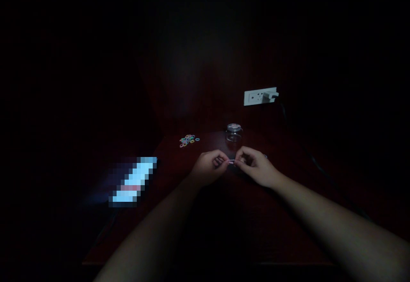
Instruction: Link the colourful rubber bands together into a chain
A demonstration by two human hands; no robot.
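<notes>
Between my two hands a small pale pink hair tie (231,161) is pinched, held above the dark red table. My left hand (211,165) grips its left end with thumb and forefinger. The right end is in the closed fingertips of my right hand (255,164). Just behind the hands stands a clear jar (233,135) with a patterned lid, its lower part dim. Farther back to the left lies a loose pile of coloured hair ties (187,140). Something small and pale, partly hidden, shows beside my right hand.
The dark red table (173,162) has its front edge near the bottom of the view. A bright pixelated screen (134,181) is at the left. On the back wall sits a white power socket (260,96) with a plug, and a dark cable runs down the right side.
</notes>
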